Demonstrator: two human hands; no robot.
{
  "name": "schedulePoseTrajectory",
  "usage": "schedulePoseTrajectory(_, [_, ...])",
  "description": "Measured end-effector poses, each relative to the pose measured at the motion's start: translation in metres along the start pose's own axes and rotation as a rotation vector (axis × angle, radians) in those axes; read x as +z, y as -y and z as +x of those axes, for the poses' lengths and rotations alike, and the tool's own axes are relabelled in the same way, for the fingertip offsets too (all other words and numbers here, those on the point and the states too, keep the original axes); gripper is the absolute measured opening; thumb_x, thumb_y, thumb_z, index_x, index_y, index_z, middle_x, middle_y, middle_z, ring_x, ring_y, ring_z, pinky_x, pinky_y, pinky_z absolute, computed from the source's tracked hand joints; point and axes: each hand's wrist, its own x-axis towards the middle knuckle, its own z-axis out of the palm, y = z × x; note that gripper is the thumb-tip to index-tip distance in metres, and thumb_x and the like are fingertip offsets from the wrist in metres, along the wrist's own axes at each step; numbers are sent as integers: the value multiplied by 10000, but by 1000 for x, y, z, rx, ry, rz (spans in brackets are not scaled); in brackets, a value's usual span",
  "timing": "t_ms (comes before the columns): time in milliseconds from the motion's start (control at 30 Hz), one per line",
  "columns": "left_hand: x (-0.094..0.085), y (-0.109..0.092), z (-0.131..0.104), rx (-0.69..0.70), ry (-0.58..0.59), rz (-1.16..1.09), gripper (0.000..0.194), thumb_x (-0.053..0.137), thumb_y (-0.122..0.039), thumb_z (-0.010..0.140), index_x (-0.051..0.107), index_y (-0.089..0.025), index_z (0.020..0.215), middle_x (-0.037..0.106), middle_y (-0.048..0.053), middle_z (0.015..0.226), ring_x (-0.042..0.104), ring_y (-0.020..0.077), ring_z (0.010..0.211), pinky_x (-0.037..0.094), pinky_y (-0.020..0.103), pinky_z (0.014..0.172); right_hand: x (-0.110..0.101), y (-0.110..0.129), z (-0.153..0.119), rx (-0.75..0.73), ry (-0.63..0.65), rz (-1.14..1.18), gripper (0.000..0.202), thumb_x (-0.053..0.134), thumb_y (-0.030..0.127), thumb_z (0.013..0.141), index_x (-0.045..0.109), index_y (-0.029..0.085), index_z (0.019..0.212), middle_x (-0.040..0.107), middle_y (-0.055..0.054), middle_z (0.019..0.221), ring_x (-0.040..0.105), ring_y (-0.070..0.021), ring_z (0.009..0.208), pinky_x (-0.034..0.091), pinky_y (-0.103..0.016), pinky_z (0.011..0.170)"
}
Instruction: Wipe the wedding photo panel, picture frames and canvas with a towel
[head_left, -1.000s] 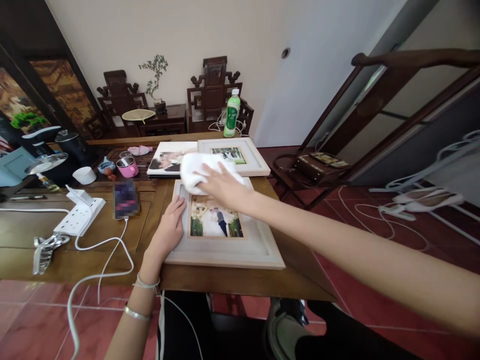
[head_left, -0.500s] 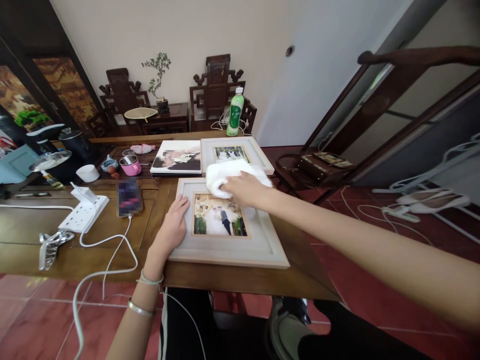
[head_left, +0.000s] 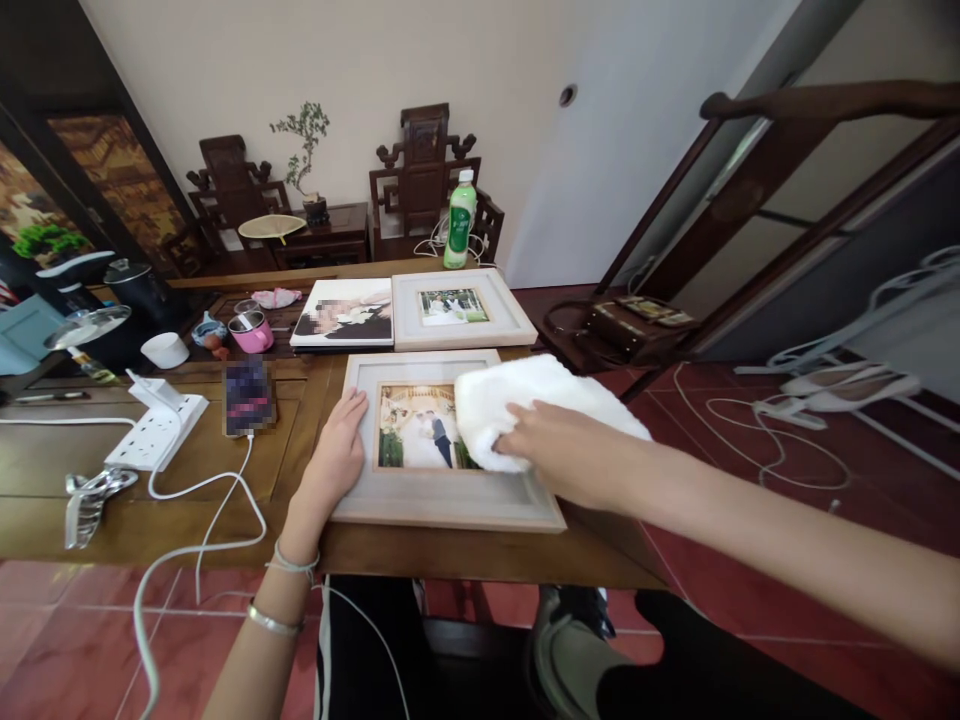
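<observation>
A light wooden picture frame (head_left: 442,508) with a couple's photo lies flat near the table's front edge. My left hand (head_left: 341,450) rests on its left border, fingers pressed together on the rim, holding it. My right hand (head_left: 559,450) grips a white fluffy cloth (head_left: 536,385) on the frame's right side; the cloth covers the photo's right edge and hangs past the frame's right border. Behind lie a second framed photo (head_left: 457,308) and a white-edged picture panel (head_left: 345,312), side by side.
A green bottle (head_left: 459,222) stands behind the second frame. To the left are a phone (head_left: 249,395) on a cable, a white power strip (head_left: 159,430), a silver hair claw (head_left: 94,500) and a pink cup (head_left: 251,330). A dark chair (head_left: 795,130) stands right.
My right hand has moved the cloth from the frame's top edge toward the right and nearer to me, uncovering the second framed photo. My left hand stays on the left border.
</observation>
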Motion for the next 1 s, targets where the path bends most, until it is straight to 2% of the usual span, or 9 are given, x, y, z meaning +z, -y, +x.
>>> schedulePoseTrajectory(100, [-1,-2,0,-5,13,8,518,336,-46,837,523,-95,1318,507,152,1403,360,236,1388,298,469,1162,-1,26,-21,-13,66,41,365,502,-49,665,713,159,879,669,-156,929,621,-281,916,433,-344,787])
schedulePoseTrajectory(200, [-2,-2,1,-6,17,14,516,337,-46,833,530,-86,1311,510,151,1401,359,235,1388,291,456,1168,1,42,-35,-21,159,117,386,498,-45,645,706,176,884,668,-128,891,635,-262,842,434,-332,730])
schedulePoseTrajectory(333, [-2,-1,1,6,30,15,524,344,-46,824,533,-92,1310,505,148,1406,347,242,1394,283,468,1170,4,47,-37,-3,115,268,467,429,-17,678,682,218,993,653,-112,932,633,-252,795,416,-319,625])
schedulePoseTrajectory(433, [-3,1,0,32,46,17,539,353,-42,814,533,-122,1315,502,126,1413,332,243,1402,279,482,1169,9,42,-23,55,69,306,544,402,-33,686,655,205,1105,638,-133,1044,640,-239,827,438,-307,652])
schedulePoseTrajectory(500, [-3,2,0,44,54,23,542,354,-39,808,539,-128,1310,500,120,1416,327,244,1404,281,483,1168,16,32,-7,42,-45,251,548,398,-42,698,644,163,1142,627,-160,1106,615,-272,985,456,-330,766])
schedulePoseTrajectory(600, [-3,3,1,49,64,36,534,347,-36,808,541,-87,1303,494,150,1415,323,257,1405,281,478,1167,29,5,23,-20,-258,121,572,416,-61,676,626,110,1179,563,-173,1284,417,-326,1281,380,-417,988])
schedulePoseTrajectory(733, [-3,3,1,38,61,33,542,345,-33,810,531,-92,1315,492,144,1418,327,253,1403,283,475,1165,37,-38,62,43,-382,-29,630,420,-77,678,567,104,1264,380,-146,1486,285,-361,1362,353,-514,1015])
schedulePoseTrajectory(867, [-3,1,1,7,54,19,555,356,-31,804,519,-92,1330,486,149,1424,337,251,1399,278,476,1167,34,-50,84,90,-373,-129,590,417,-68,743,543,87,1298,347,-180,1501,266,-411,1366,333,-554,1017])
schedulePoseTrajectory(1000, [-4,0,1,-1,50,8,545,351,-40,812,519,-80,1329,491,156,1418,342,249,1397,279,473,1168,31,-21,74,59,-249,-113,543,454,-45,770,576,93,1281,314,-209,1509,251,-461,1363,274,-606,1040])
